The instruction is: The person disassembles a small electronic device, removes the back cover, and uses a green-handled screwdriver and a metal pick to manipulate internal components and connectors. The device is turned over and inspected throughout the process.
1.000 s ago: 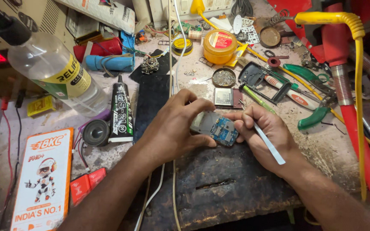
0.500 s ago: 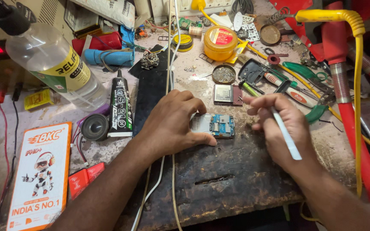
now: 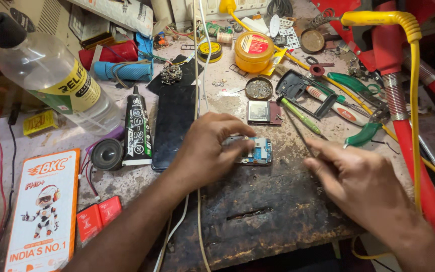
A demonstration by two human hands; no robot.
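My left hand [image 3: 205, 146] presses a small blue circuit board [image 3: 257, 151] down on the worn wooden bench [image 3: 278, 211], fingers curled over its left side. To the right of the board and apart from it, my right hand [image 3: 361, 184] pinches a thin metal tool [image 3: 298, 131], likely tweezers. The tool's tip points up and away from the board. A small silver metal module [image 3: 260, 112] lies just behind the board.
A dark phone panel [image 3: 174, 126], a black glue tube [image 3: 137, 128] and a round speaker [image 3: 106, 153] lie left of my arm. A clear bottle [image 3: 59, 88] stands far left. A yellow paste tin [image 3: 254, 50], a green screwdriver [image 3: 300, 116], green-handled pliers [image 3: 363, 135] and a yellow cable [image 3: 414, 75] crowd the right.
My right hand has drawn back to the right, away from the board, and the tool now points up and away. My left hand stays on the board.
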